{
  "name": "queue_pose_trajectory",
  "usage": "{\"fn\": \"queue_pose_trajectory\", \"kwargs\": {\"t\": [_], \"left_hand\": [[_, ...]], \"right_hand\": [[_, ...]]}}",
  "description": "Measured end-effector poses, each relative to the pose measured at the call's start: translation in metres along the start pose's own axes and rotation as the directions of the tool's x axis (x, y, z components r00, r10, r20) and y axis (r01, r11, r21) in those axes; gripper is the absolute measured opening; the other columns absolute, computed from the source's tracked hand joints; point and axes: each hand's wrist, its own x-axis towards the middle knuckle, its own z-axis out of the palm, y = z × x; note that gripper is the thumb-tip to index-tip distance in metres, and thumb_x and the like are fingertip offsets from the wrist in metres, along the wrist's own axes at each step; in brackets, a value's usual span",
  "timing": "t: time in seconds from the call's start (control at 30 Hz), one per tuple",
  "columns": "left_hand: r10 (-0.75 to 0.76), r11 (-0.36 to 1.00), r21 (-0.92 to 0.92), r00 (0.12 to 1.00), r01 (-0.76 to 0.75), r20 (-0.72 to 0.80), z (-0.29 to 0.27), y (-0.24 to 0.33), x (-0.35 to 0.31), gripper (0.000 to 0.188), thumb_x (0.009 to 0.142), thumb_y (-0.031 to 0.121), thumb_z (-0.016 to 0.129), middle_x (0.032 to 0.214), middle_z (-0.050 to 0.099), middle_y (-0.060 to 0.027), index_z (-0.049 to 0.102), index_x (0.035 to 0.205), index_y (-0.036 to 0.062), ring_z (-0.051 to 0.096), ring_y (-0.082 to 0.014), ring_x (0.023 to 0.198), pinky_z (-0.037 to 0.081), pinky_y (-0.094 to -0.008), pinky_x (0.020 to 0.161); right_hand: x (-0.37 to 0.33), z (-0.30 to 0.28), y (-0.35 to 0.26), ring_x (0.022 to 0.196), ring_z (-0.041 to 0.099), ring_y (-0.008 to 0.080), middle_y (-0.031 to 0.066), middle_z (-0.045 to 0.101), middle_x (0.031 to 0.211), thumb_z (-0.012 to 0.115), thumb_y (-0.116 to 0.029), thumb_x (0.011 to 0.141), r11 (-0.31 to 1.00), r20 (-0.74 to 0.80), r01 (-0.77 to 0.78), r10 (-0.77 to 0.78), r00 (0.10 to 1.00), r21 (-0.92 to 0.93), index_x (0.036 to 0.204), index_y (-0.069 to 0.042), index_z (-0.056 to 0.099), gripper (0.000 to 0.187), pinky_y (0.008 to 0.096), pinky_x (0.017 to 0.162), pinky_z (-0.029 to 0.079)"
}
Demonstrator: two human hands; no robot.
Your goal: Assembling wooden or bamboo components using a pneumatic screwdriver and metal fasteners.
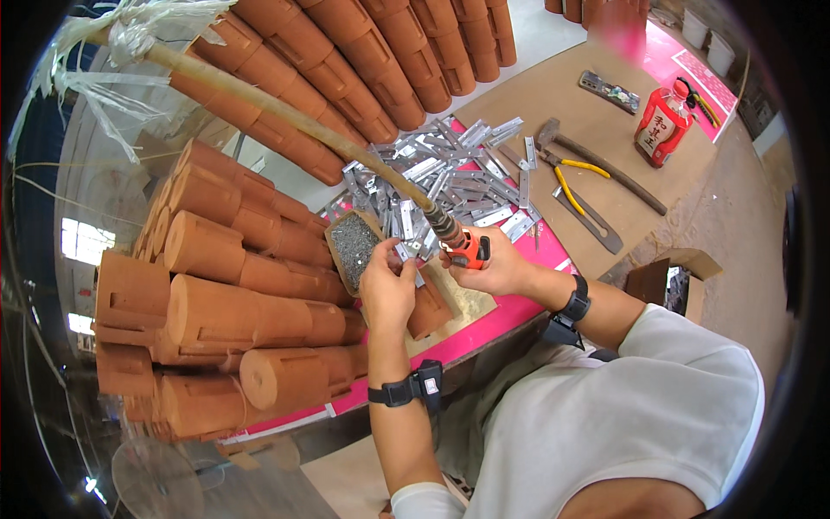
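My left hand (388,285) pinches a small silver metal bracket (403,252) between thumb and fingertips. Wrapped round a red-and-black power screwdriver (471,251) is my right hand (504,266), just right of the left one. Under both hands lies a brown ribbed piece (427,310), partly covered by them, on a pale board (462,303). A small box of grey screws (354,248) touches the area left of my left hand. Beyond the hands spreads a heap of silver metal strips (467,186).
Stacked brown cylinders (246,311) crowd the left and more brown columns (346,60) fill the back. A tan pole (285,112) slants overhead to the screwdriver. Rightward lie yellow-handled pliers (577,177), a hammer (614,169), a pry bar (592,227) and a red bottle (664,128).
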Motion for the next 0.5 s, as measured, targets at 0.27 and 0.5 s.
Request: {"fn": "queue_pose_trajectory", "kwargs": {"t": [0.27,0.5], "left_hand": [[-0.086,0.994,0.067,0.993,0.081,0.081,0.002,-0.009,0.006,0.041,0.083,0.014,0.075,0.084,0.071,-0.0120,0.065,0.118,-0.0023,0.069,-0.0216,0.076,0.054,-0.0357,0.072],[-0.058,0.997,-0.035,0.991,0.062,0.117,0.008,-0.023,-0.012,0.042,0.082,0.021,0.074,0.103,0.072,-0.0198,0.066,0.118,0.0015,0.069,-0.0365,0.096,0.053,-0.0436,0.087]], "right_hand": [[0.002,0.000,0.003,0.075,0.055,0.0071,-0.0001,0.062,0.083,0.072,-0.005,0.076,0.996,-0.014,0.076,-0.077,0.997,-0.057,0.100,-0.004,0.065,0.025,0.0268,0.069,0.048],[0.004,0.002,0.009,0.065,0.050,0.0077,-0.0009,0.057,0.072,0.074,-0.008,0.073,0.989,-0.073,0.140,-0.143,0.987,-0.037,0.098,-0.005,0.067,0.027,0.0275,0.061,0.044]]}}
